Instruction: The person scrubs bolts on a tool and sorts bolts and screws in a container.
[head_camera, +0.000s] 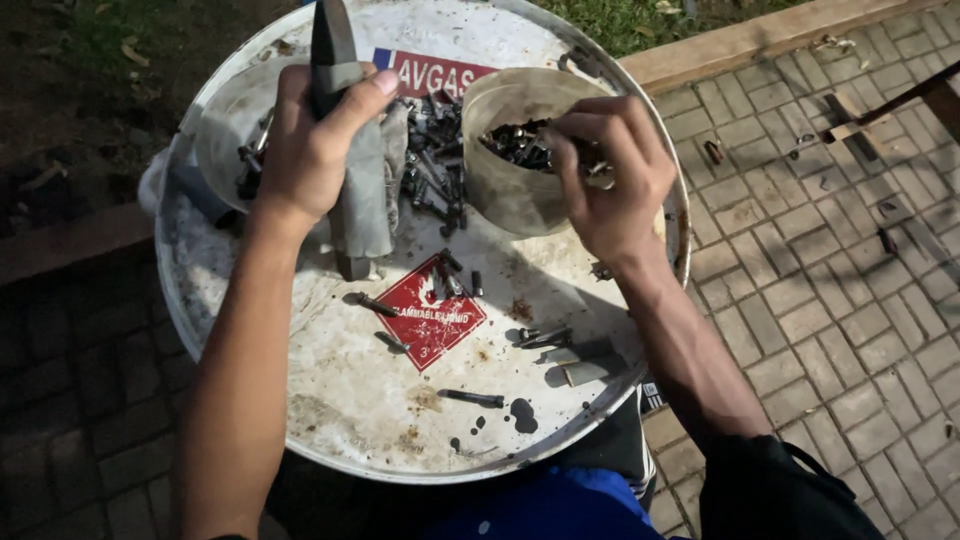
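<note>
My left hand (318, 140) grips an upright dark metal tool (333, 50) with a grey rag (375, 185) wrapped around it, its lower end resting on the white drum lid (350, 400). My right hand (610, 165) reaches into a round translucent tub (505, 185) that is tilted and holds several dark bolts (515, 145), fingers pinched on some of them. A pile of dark bolts and screws (435, 165) lies between the two hands on the lid.
A second shallow tub (225, 130) with bolts sits under my left wrist. Loose bolts (475, 398) lie around a red diamond label (432, 312). Paving bricks (830, 270) lie to the right, a wooden beam (760, 40) behind, dark ground to the left.
</note>
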